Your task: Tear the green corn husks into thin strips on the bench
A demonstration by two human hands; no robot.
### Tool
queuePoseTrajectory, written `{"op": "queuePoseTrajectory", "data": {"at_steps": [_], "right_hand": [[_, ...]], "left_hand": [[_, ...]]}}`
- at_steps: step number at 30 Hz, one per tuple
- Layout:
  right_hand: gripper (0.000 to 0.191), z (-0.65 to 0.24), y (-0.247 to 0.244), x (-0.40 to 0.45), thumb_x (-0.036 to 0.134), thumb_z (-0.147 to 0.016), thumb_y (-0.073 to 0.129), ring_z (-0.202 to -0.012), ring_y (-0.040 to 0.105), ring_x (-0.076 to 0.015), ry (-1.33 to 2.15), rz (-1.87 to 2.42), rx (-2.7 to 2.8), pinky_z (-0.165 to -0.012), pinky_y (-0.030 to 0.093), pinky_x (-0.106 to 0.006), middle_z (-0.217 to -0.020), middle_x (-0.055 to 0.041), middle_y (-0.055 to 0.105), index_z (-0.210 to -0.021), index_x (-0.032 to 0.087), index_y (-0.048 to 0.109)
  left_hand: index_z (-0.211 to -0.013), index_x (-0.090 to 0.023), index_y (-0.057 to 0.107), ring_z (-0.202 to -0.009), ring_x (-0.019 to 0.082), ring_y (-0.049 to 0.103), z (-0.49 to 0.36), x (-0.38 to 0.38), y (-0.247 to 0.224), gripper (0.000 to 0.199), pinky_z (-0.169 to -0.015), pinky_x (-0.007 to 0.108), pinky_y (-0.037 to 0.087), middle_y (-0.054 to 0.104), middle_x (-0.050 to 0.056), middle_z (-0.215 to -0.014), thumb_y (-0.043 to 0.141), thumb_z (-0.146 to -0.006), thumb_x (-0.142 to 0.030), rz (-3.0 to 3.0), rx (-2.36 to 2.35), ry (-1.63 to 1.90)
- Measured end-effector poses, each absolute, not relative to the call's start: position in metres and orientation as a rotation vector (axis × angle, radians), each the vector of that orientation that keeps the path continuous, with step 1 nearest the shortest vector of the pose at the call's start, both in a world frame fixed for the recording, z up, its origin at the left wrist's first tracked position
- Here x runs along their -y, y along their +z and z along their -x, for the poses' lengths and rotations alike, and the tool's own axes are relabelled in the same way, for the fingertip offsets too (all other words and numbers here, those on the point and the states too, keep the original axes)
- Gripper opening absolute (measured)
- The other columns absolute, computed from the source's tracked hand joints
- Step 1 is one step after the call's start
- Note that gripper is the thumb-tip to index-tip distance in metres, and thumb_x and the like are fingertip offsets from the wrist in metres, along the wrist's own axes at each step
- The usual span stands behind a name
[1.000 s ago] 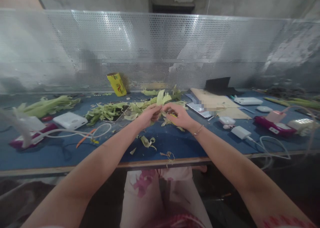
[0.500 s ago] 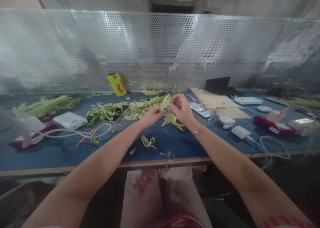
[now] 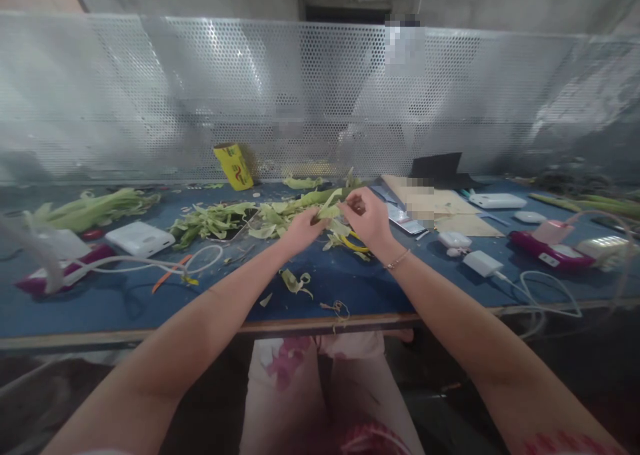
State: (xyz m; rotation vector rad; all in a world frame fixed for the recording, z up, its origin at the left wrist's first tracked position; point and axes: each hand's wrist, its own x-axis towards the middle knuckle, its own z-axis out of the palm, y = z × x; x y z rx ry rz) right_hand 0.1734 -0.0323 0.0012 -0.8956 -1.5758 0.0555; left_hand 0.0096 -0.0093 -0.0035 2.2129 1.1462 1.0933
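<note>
Sat at a blue table (image 3: 360,285) and clamped a pale green leaf (image 3: 330,210) between thumb and fingers of the left hand (image 3: 303,232), just above the middle of the tabletop. Bent the right hand (image 3: 371,218) in close by the leaf's right edge, with thumb and forefinger drawn toward each other in a ring, the two hands being near but slightly apart. Left unclear, at so small a scale, any grip by the right fingertips on the leaf. Wore a thin bracelet (image 3: 399,260) at the right wrist.

Had below and between the hands a partly hidden yellow loop (image 3: 356,246), next to leaf scraps (image 3: 333,242). Had a loose heap of green leaves (image 3: 213,223) to the left of the left hand, with a longer leaf bundle (image 3: 95,208) farther left. Showed a curled scrap (image 3: 295,283) nearer the front edge.

Had a tilted yellow cup (image 3: 233,167) at the back, before a perforated metal screen (image 3: 280,75). Counted among the clutter at left a white box (image 3: 141,239) and an orange strip (image 3: 171,273). Showed at right a phone (image 3: 399,218) by brown paper (image 3: 453,205), with a black card (image 3: 436,168) behind, and a white charger (image 3: 482,263) near a purple power strip (image 3: 523,245).
</note>
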Motion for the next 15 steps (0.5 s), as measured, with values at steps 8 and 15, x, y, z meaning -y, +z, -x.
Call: {"op": "queuePoseTrajectory", "data": {"at_steps": [8, 15], "right_hand": [[0.028, -0.176, -0.004, 0.029, 0.024, -0.076, 0.057, -0.086, 0.053, -0.0191, -0.063, 0.786, 1.645, -0.06, 0.052, -0.031, -0.096, -0.0083, 0.047, -0.099, 0.022, 0.043], [0.015, -0.17, -0.002, 0.044, 0.022, -0.085, 0.045, -0.092, 0.051, -0.0211, -0.249, 0.616, 1.923, -0.078, 0.05, -0.041, -0.096, -0.0092, 0.05, -0.101, 0.022, 0.046]], "left_hand": [[-0.06, -0.019, 0.036, -0.052, 0.01, 0.033, -0.008, 0.009, -0.001, 0.022, -0.052, 0.024, 0.022, 0.036, -0.004, -0.054, 0.05, -0.074, -0.028, -2.262, -1.308, 1.114], [-0.059, -0.02, 0.035, -0.051, 0.01, 0.029, -0.009, 0.013, -0.001, 0.024, -0.053, 0.025, 0.02, 0.033, -0.004, -0.052, 0.054, -0.071, -0.027, -2.274, -1.28, 1.147]]}}
